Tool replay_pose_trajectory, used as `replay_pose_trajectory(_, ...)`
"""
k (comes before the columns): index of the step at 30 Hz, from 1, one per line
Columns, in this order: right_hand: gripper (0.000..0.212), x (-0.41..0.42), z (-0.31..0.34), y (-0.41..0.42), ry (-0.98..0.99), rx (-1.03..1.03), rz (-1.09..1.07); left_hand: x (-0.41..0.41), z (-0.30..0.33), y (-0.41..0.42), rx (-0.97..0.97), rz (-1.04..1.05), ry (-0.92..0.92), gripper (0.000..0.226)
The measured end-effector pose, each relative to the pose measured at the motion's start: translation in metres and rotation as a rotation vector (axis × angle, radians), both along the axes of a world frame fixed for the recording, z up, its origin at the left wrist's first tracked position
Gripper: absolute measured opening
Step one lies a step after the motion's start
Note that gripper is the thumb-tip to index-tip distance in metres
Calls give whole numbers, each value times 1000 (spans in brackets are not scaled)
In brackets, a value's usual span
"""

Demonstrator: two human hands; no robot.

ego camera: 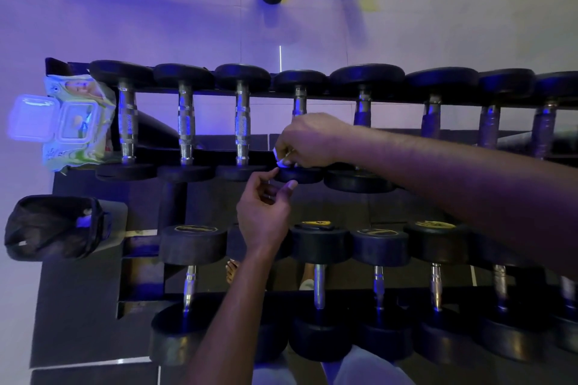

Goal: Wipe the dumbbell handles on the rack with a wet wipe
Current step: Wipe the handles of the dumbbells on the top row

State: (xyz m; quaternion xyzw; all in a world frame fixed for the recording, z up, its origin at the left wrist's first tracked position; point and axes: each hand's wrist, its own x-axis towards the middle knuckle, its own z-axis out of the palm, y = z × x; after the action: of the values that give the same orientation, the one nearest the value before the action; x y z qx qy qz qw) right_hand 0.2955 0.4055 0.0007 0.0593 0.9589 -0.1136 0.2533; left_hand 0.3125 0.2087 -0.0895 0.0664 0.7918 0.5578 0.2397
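Wipe (280, 157) is bunched in the right hand (308, 141), which is curled round the handle of the fourth dumbbell (299, 125) on the top row of the rack (175, 206), down near its front weight. So that grip is holding the wipe against the bar, though most of the handle is hidden under the hand. Left hand (264, 212) hovers just below with fingers loosely bent, holding nothing I can see.

Tip, imo: twist the wipe around the knurling while sliding end to end, and steady the front weight with the free hand. Pack of wipes (78, 122) sits open at the rack's left end for a fresh one.
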Motion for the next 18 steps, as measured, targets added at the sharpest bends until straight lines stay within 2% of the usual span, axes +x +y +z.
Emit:
replay_pose_trajectory(3,11,7,-4,-1,24,-104,-112,7,6,0,-19,17,48,30)
replay_pose_trajectory(6,10,21,-8,8,152,-319,-366,20,8,-2,-35,13,75,33)
replay_pose_trajectory(9,9,42,-18,14,385,-489,-647,32,6,-2,-48,96,-99,50)
replay_pose_trajectory(11,8,53,-24,16,519,-573,-809,36,6,0,9,127,-243,63)
replay_pose_trajectory(15,8,60,-33,19,714,-580,-945,37,5,9,127,102,-408,87)
replay_pose_trajectory(18,7,55,-37,20,800,-522,-951,36,-4,17,161,184,-453,93)
